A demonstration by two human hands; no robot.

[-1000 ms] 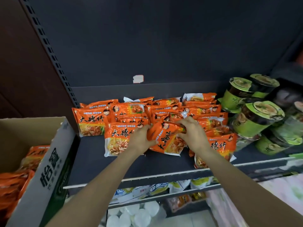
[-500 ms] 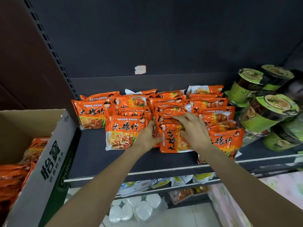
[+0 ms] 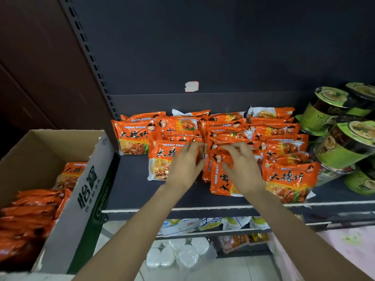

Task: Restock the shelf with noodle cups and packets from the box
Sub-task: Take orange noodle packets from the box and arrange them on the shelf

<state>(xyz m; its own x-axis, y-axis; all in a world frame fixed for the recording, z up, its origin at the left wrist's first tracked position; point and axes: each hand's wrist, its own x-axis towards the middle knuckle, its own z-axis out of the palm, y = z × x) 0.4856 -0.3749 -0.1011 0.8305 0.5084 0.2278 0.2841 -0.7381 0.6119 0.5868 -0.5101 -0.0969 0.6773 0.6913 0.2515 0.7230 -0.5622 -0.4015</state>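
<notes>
Both hands meet over orange plastic noodle packets (image 3: 223, 142) piled on the dark metal shelf (image 3: 134, 189). The left hand (image 3: 183, 169) hovers with fingers loosely spread; the right hand (image 3: 242, 169) pinches an upright orange packet (image 3: 220, 179). An open cardboard box (image 3: 91, 179) holding more sits at nine o'clock; green noodle cups (image 3: 343, 142) lie at three.

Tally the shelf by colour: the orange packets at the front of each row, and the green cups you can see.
Orange packets at row fronts: 4
Green cups: 4 in view; the frame edge may hide more
Total: 8
</notes>
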